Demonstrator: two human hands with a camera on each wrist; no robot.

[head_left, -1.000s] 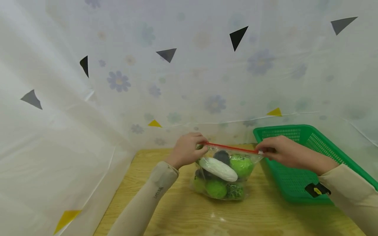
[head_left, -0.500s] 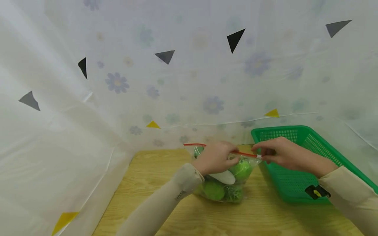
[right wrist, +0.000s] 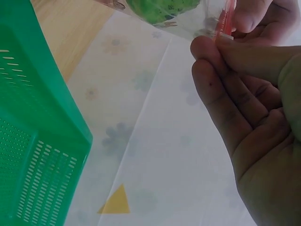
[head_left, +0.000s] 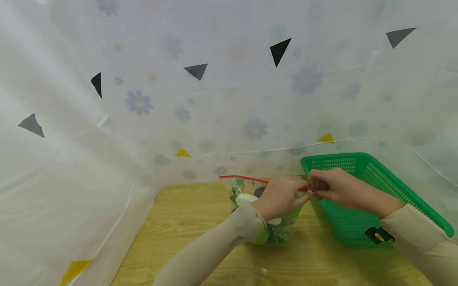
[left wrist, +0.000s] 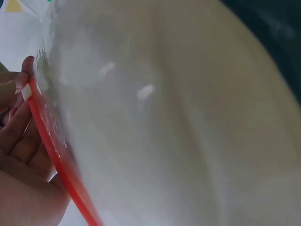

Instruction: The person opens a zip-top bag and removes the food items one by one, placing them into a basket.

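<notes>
A clear zip bag [head_left: 230, 188] with a red zip strip [head_left: 243, 177] stands on the table, filled with green, dark and white produce. Near the strip's right end, my left hand [head_left: 280, 198] pinches the zip and covers much of the bag's front. My right hand [head_left: 340, 188] grips the bag's right corner beside the small white slider [left wrist: 27, 92], its thumb and fingertips meeting there in the right wrist view. Both hands' fingertips are close together. A long white vegetable [head_left: 247, 198] shows through the plastic, and a green round one [right wrist: 164, 9] appears in the right wrist view.
An open green plastic basket [head_left: 354, 222] with slotted walls stands right of the bag, under my right forearm. Behind the wooden table [head_left: 186, 214] hangs a flowered white sheet [head_left: 229, 99] with black, grey and yellow triangles.
My left hand has moved right along the red zip strip, from its left end to beside my right hand. The strip's left end is uncovered. My right hand keeps its grip at the corner.
</notes>
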